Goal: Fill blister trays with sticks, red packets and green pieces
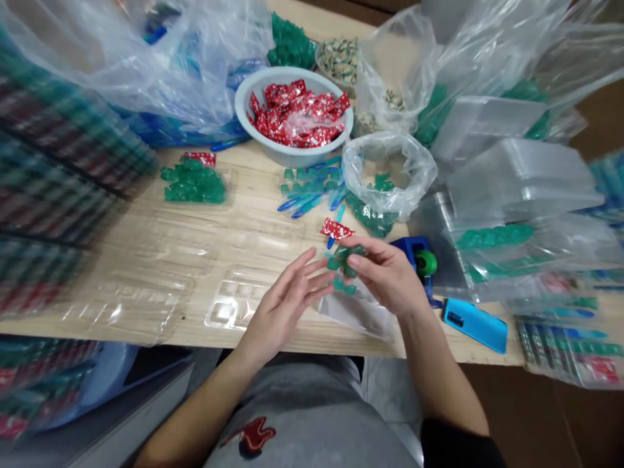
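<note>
Over the front of the wooden table, my right hand [377,270] pinches several small green translucent pieces [347,260] between thumb and fingers. My left hand [288,299] faces it from the left, fingers stretched and apart, their tips close beside the green pieces. I cannot tell whether the left fingertips touch them. Just beyond the hands lie a red patterned packet [336,229] and blue pens [302,205]. Below the right hand is a clear plastic sheet or bag [358,312]. An open plastic bag [390,172] with more green pieces stands behind.
A pale basin [246,110] holds red packets. Clear moulded trays [234,305] lie at the left, near a green pile [195,182]. Stacked filled trays [49,162] rise at far left. At right are a blue tape dispenser [414,253], a blue phone [475,325] and clear boxes [521,175].
</note>
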Action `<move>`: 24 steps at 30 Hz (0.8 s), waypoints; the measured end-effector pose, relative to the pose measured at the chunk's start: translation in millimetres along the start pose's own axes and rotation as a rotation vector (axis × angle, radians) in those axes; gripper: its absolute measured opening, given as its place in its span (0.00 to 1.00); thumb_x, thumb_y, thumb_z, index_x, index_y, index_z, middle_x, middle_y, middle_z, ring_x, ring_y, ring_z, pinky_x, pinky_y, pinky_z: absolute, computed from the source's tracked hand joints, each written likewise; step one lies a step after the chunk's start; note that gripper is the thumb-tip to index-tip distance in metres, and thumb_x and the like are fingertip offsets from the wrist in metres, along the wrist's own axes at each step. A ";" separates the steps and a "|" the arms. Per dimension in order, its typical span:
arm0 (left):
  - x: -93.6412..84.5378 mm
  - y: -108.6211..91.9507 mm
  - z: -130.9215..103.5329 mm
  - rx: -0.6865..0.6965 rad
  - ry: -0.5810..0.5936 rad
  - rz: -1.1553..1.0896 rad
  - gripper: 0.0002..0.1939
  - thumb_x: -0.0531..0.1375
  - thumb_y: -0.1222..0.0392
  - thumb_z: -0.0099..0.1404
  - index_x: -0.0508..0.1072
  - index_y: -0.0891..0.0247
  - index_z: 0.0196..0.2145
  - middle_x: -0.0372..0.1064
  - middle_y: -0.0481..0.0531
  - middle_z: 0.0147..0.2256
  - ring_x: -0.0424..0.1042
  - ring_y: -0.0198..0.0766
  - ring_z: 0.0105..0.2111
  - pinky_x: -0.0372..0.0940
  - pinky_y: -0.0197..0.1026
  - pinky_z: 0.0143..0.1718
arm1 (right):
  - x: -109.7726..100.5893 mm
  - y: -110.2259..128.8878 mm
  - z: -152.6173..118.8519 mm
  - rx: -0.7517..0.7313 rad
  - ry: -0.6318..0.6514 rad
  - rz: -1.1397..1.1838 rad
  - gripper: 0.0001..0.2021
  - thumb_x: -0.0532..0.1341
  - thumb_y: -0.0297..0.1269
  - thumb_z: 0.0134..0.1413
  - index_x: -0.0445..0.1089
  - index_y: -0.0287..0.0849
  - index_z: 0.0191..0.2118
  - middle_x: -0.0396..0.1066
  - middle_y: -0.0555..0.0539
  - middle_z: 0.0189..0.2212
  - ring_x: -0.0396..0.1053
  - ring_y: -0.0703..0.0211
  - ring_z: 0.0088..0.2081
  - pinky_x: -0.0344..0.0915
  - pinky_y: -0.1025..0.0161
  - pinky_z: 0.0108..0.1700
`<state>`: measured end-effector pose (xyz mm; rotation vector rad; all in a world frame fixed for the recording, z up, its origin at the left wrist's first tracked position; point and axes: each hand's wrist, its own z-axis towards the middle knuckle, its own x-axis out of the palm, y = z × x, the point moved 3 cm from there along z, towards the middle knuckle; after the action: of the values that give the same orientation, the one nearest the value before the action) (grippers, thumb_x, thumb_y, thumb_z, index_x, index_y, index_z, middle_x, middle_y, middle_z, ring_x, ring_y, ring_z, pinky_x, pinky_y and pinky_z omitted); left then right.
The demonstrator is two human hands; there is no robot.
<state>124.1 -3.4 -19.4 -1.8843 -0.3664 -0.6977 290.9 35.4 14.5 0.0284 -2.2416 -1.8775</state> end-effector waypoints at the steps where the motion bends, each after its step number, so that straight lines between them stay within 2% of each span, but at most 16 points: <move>1: 7.3 2.0 2.8 -0.071 0.026 -0.109 0.21 0.64 0.48 0.62 0.73 0.51 0.52 0.73 0.51 0.51 0.75 0.41 0.49 0.70 0.47 0.52 | 5.5 -4.7 -9.5 0.002 0.013 -0.028 0.12 0.69 0.40 0.50 0.78 0.49 0.42 0.78 0.50 0.34 0.75 0.64 0.32 0.74 0.64 0.36; 4: 20.6 8.0 3.8 -0.237 0.039 -0.276 0.17 0.65 0.51 0.62 0.76 0.53 0.49 0.74 0.49 0.49 0.75 0.39 0.48 0.70 0.43 0.52 | 9.2 -6.4 -27.2 -0.086 0.004 -0.264 0.13 0.64 0.33 0.56 0.77 0.52 0.47 0.76 0.48 0.46 0.74 0.61 0.47 0.71 0.59 0.51; 7: 25.3 12.3 -0.1 -0.266 0.033 -0.326 0.15 0.67 0.59 0.60 0.77 0.56 0.46 0.76 0.49 0.46 0.76 0.36 0.45 0.71 0.40 0.51 | 5.2 -3.0 -36.2 -0.152 0.008 -0.436 0.16 0.60 0.32 0.61 0.74 0.52 0.52 0.74 0.46 0.49 0.70 0.58 0.53 0.70 0.57 0.54; 9: 26.3 15.3 -1.7 -0.267 0.023 -0.344 0.16 0.68 0.62 0.58 0.77 0.56 0.46 0.77 0.48 0.43 0.77 0.35 0.43 0.71 0.39 0.49 | 4.1 -2.5 -39.9 -0.169 0.024 -0.462 0.16 0.59 0.33 0.62 0.73 0.52 0.53 0.74 0.46 0.48 0.69 0.57 0.54 0.71 0.56 0.52; 11: 26.0 18.8 -1.8 -0.290 0.002 -0.358 0.16 0.69 0.62 0.58 0.77 0.58 0.45 0.78 0.50 0.39 0.77 0.35 0.42 0.72 0.39 0.48 | 4.0 -2.5 -42.1 -0.195 -0.028 -0.455 0.15 0.60 0.32 0.61 0.75 0.52 0.51 0.74 0.47 0.46 0.70 0.57 0.52 0.72 0.57 0.51; 14: 21.7 21.5 -0.6 -0.286 -0.043 -0.324 0.12 0.70 0.59 0.56 0.78 0.61 0.39 0.77 0.51 0.37 0.77 0.36 0.39 0.74 0.39 0.43 | 5.3 -5.6 -43.1 -0.168 -0.190 -0.315 0.13 0.63 0.31 0.57 0.76 0.51 0.47 0.74 0.48 0.40 0.75 0.63 0.38 0.76 0.64 0.38; 16: 16.6 18.4 -0.5 -0.177 -0.064 -0.227 0.10 0.70 0.56 0.56 0.76 0.61 0.34 0.75 0.48 0.34 0.76 0.33 0.34 0.73 0.36 0.35 | 8.3 -10.5 -42.6 -0.090 -0.239 -0.084 0.11 0.67 0.33 0.53 0.75 0.49 0.44 0.74 0.52 0.32 0.72 0.68 0.25 0.73 0.69 0.26; 18: 11.9 10.7 -2.0 0.008 -0.068 0.002 0.06 0.68 0.57 0.59 0.75 0.60 0.32 0.73 0.45 0.32 0.72 0.29 0.28 0.70 0.32 0.29 | 12.9 -14.2 -42.0 -0.022 -0.217 0.148 0.08 0.70 0.34 0.49 0.73 0.46 0.37 0.73 0.56 0.24 0.69 0.70 0.19 0.69 0.73 0.19; 20: 11.0 -0.2 -5.4 0.246 -0.047 0.356 0.04 0.66 0.64 0.61 0.76 0.58 0.35 0.72 0.45 0.33 0.72 0.28 0.30 0.69 0.31 0.32 | 17.1 -15.0 -42.7 0.030 -0.163 0.263 0.07 0.71 0.33 0.48 0.72 0.44 0.32 0.73 0.56 0.20 0.71 0.69 0.18 0.70 0.74 0.19; 21: 12.3 -5.6 -7.5 0.367 -0.024 0.535 0.07 0.65 0.67 0.61 0.76 0.57 0.37 0.72 0.45 0.34 0.72 0.29 0.32 0.69 0.32 0.35 | 18.9 -14.4 -43.6 0.056 -0.129 0.277 0.07 0.71 0.32 0.48 0.73 0.44 0.32 0.75 0.56 0.20 0.72 0.68 0.19 0.72 0.73 0.22; 24: 17.1 -17.6 -12.8 0.623 0.045 0.856 0.13 0.62 0.71 0.62 0.75 0.57 0.42 0.72 0.48 0.37 0.73 0.32 0.39 0.70 0.34 0.41 | 22.7 -9.9 -49.0 0.104 -0.032 0.251 0.10 0.71 0.30 0.47 0.77 0.45 0.38 0.78 0.53 0.26 0.78 0.65 0.26 0.78 0.69 0.32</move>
<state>124.1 -9.0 7.7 -1.2412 0.2437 -0.0200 276.3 -17.5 16.3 -0.2554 -2.2413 -1.6423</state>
